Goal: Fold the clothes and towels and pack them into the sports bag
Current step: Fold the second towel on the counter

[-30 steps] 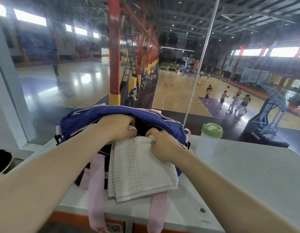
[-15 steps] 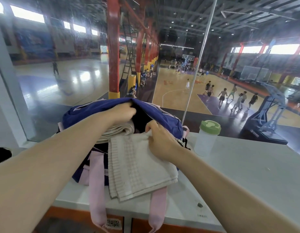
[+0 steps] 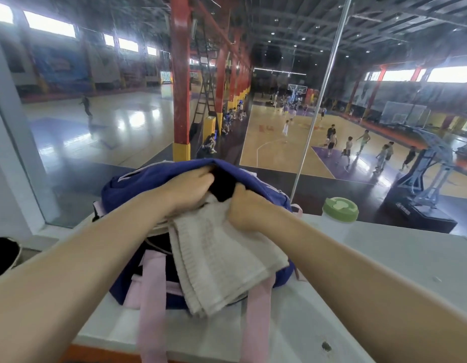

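Observation:
A blue sports bag [image 3: 138, 184] with pink straps sits on the white counter [image 3: 384, 258] in front of me, its top opening dark. A folded off-white towel [image 3: 221, 260] hangs from the opening down over the bag's front. My left hand [image 3: 187, 191] grips the bag's upper flap at the opening and holds it up, with the towel's top edge just under it. My right hand [image 3: 245, 205] is closed on the towel's upper end at the mouth of the bag. The inside of the bag is too dark to see.
A translucent bottle with a green lid [image 3: 338, 212] stands on the counter right of the bag. A glass pane with a metal post [image 3: 321, 100] rises behind the counter, overlooking basketball courts. A dark round object [image 3: 1, 255] sits at the far left edge.
My left hand has lifted the bag's flap higher, widening the opening. My right hand has pushed the towel's top end further up toward the opening.

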The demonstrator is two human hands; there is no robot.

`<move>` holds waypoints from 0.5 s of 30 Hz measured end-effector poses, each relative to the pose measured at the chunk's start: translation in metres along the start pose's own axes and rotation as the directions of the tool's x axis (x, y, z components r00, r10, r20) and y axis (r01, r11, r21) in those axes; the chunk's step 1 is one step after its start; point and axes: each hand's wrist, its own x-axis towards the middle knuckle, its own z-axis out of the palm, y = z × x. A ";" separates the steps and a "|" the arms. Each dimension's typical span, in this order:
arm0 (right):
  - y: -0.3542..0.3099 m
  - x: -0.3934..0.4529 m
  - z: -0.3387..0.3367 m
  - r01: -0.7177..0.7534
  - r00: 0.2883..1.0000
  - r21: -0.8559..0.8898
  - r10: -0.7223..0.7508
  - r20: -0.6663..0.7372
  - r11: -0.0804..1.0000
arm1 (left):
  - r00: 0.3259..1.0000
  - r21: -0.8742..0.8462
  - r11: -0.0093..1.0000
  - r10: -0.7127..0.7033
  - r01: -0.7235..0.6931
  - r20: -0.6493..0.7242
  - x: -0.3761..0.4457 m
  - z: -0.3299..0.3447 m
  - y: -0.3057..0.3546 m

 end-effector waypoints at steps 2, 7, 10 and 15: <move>0.009 -0.006 0.002 -0.095 0.991 0.034 0.092 0.102 0.995 | 0.999 0.028 0.999 0.045 -0.046 0.024 0.004 0.010 -0.014; 0.014 -0.010 -0.005 -0.017 0.984 -0.179 0.047 0.169 0.984 | 0.995 0.173 0.981 0.069 -0.082 0.078 0.006 0.018 -0.016; 0.005 -0.002 0.003 0.009 1.000 -0.241 -0.006 0.015 0.970 | 0.994 0.166 0.984 0.048 -0.065 0.101 0.008 0.023 -0.019; -0.023 0.012 0.012 0.034 0.975 -0.290 -0.095 -0.200 0.957 | 0.997 0.172 0.984 0.026 -0.039 0.075 0.004 0.025 -0.019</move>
